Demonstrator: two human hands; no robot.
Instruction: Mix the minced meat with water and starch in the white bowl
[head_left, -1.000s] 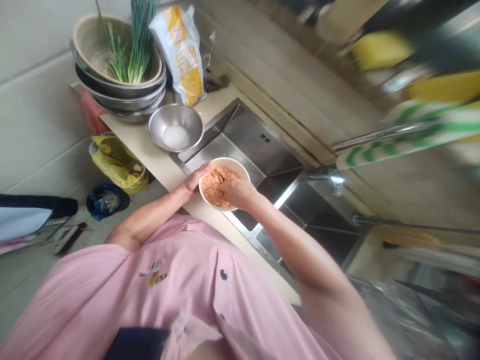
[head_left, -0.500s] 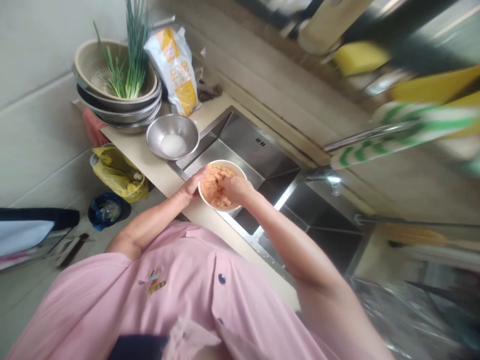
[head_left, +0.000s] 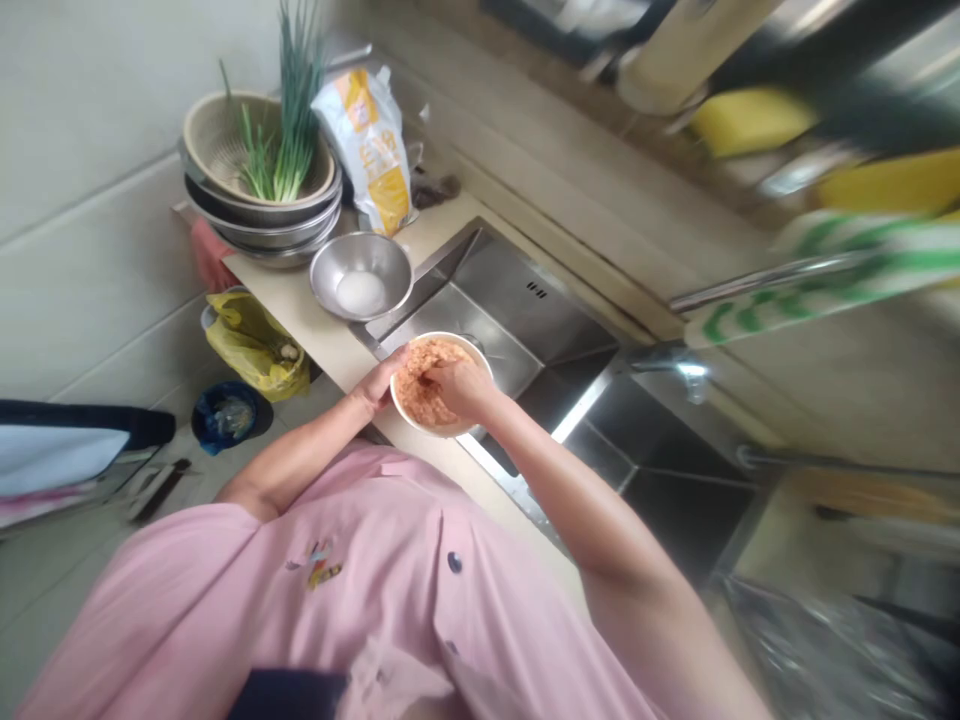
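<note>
Left hand (head_left: pixel 381 383) grips white bowl (head_left: pixel 441 433) at its left side; fingers beneath are hidden by the wall. Right hand (head_left: pixel 466 392) reaches inside, fingers bunched and partly sunk in an orange-pink, mince-like mixture (head_left: pixel 426 402); whether they clasp any of it cannot be told. The bowl is held at the front edge of the counter (head_left: pixel 289 318), overlapping the near left corner of the sink (head_left: pixel 517 285); contact with either is hidden beneath it.

Steel bowl (head_left: pixel 384 262) sits by the sink's left corner, its white contents not identifiable. Toward the counter's left end: stacked basins topped by a colander (head_left: pixel 206 150) of scallions (head_left: pixel 289 165), their lower ends inside. Printed packet (head_left: pixel 384 165) beside the stack, lettering too small to read. Right-hand side blurred; green-striped item (head_left: pixel 750 318) unclear, cut off by the frame.
</note>
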